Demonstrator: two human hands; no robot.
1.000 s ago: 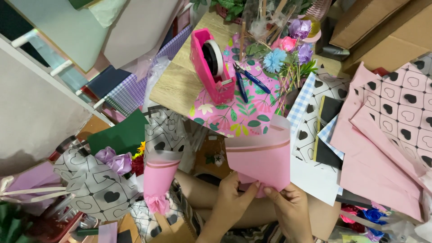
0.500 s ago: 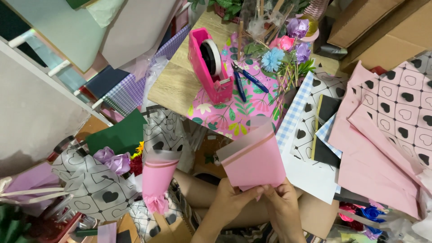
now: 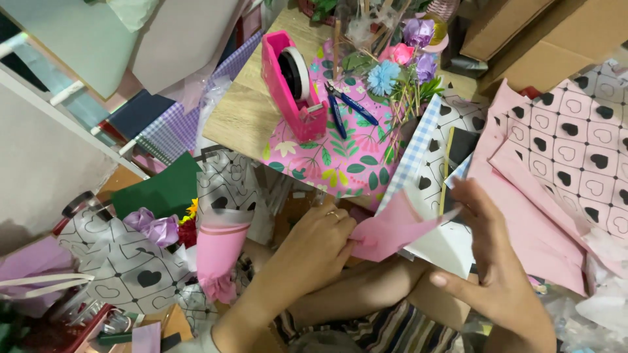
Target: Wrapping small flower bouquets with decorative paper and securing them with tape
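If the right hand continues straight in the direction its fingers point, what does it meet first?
The right hand points up and left. It would probably first meet the pink sheet that the left hand pinches; its fingertips are already at its edge. Depth is unclear.

Left hand [image 3: 314, 245] pinches the folded pink paper sheet [image 3: 392, 229] at its near corner, ring showing on one finger. Right hand [image 3: 497, 274] is open, fingers spread, fingertips touching the sheet's far edge. Beyond the left grip, on the wooden table [image 3: 245, 114], stands a pink plastic tape dispenser [image 3: 291, 85], blue-handled pliers [image 3: 345, 108] just beside it. Left of that grip lies a small pink-wrapped bouquet [image 3: 219, 252].
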